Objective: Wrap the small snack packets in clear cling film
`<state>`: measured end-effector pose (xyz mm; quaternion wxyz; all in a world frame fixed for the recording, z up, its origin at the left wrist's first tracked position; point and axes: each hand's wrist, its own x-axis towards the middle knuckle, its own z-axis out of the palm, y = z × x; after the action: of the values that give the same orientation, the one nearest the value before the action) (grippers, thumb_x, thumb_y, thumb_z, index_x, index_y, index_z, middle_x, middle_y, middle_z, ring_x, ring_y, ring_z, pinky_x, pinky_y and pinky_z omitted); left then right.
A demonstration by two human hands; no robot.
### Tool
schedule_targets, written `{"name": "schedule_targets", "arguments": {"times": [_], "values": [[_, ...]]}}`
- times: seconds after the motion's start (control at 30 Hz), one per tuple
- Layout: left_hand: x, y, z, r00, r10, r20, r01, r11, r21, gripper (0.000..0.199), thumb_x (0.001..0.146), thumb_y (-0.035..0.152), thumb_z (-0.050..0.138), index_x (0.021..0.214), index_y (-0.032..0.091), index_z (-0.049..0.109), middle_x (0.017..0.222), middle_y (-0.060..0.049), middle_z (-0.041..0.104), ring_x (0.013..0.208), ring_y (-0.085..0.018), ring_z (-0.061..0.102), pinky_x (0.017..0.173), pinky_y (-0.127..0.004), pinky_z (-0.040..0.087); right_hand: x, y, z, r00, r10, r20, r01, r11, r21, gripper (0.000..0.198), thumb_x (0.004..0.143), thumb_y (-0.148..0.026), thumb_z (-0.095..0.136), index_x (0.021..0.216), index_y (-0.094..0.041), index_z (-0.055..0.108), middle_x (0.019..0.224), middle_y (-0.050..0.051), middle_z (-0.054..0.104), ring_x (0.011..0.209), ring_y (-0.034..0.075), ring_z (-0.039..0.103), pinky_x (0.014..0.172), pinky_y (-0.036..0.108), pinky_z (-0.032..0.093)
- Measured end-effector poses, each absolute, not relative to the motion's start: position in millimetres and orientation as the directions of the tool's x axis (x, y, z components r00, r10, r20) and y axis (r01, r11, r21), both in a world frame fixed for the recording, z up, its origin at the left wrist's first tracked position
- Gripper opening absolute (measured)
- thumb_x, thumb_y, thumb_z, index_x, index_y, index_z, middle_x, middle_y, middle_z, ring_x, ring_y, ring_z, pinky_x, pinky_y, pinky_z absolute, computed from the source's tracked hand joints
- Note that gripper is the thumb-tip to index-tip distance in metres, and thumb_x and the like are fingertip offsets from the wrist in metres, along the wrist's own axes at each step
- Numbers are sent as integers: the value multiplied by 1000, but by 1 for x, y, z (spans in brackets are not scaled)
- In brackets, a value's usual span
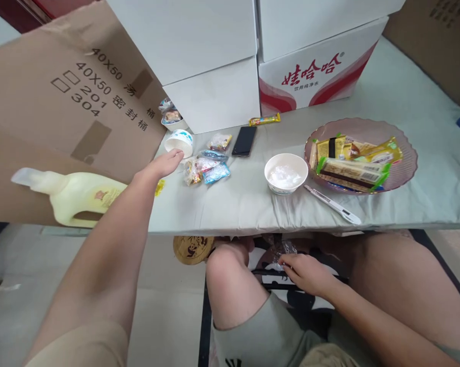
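My left hand [166,163] reaches across the table's left side to a small white paper bowl [179,136] with a blue pattern. The bowl is tilted, and my thumb lies at its rim; my other fingers are mostly hidden. Below the table edge, over my lap, my right hand [300,270] is closed on crumpled clear plastic film [287,248]. Several small wrapped snacks [209,165] lie in a cluster right of the tilted bowl. A second paper bowl [286,173] stands upright near the front edge with whitish, see-through material inside.
A pink glass dish [407,153] holds several packaged snacks, with a white utility knife [334,205] beside it. A phone [244,141] and yellow snack stick [264,120] lie before stacked white boxes [218,97]. At left are a cardboard box [34,112] and pale yellow bottle [77,191].
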<state>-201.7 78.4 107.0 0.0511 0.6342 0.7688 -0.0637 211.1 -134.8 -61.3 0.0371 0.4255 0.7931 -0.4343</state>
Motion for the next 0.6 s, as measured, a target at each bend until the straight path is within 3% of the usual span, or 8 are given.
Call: {"name": "schedule_targets", "arguments": {"times": [0.1, 0.23, 0.5, 0.6], "values": [[-207, 75, 100, -279, 929, -244, 947, 308, 91, 63, 92, 58, 33, 146, 30, 50, 159, -4, 47, 144, -31, 47, 119, -45, 38, 208, -137, -68, -662, 609, -437, 698, 289, -655, 33, 98, -21, 39, 110, -21, 70, 109, 9, 76, 101, 25, 71, 84, 33, 47], [-208, 99, 83, -280, 936, -213, 925, 322, 202, 59, 92, 56, 38, 143, 30, 53, 157, -3, 49, 144, -27, 47, 121, -42, 36, 204, -130, -80, -679, 572, -461, 693, 290, -660, 32, 97, -22, 42, 113, -22, 69, 111, 9, 75, 102, 23, 71, 85, 30, 46], [-192, 171, 47, -394, 918, -29, 877, 386, 287, 52, 100, 35, 38, 146, 12, 48, 156, -13, 47, 141, -28, 45, 122, -49, 31, 195, -104, -79, -633, 576, -516, 731, 228, -643, 33, 96, -20, 42, 117, -21, 69, 110, 10, 76, 100, 24, 72, 83, 29, 46], [-188, 176, 49, -468, 876, 114, 854, 414, 315, 48, 99, 31, 44, 141, 7, 51, 148, -16, 53, 136, -30, 48, 121, -52, 31, 189, -100, -75, -653, 558, -513, 720, 245, -650, 33, 96, -19, 43, 117, -19, 69, 110, 11, 75, 101, 23, 71, 85, 28, 46]]}}
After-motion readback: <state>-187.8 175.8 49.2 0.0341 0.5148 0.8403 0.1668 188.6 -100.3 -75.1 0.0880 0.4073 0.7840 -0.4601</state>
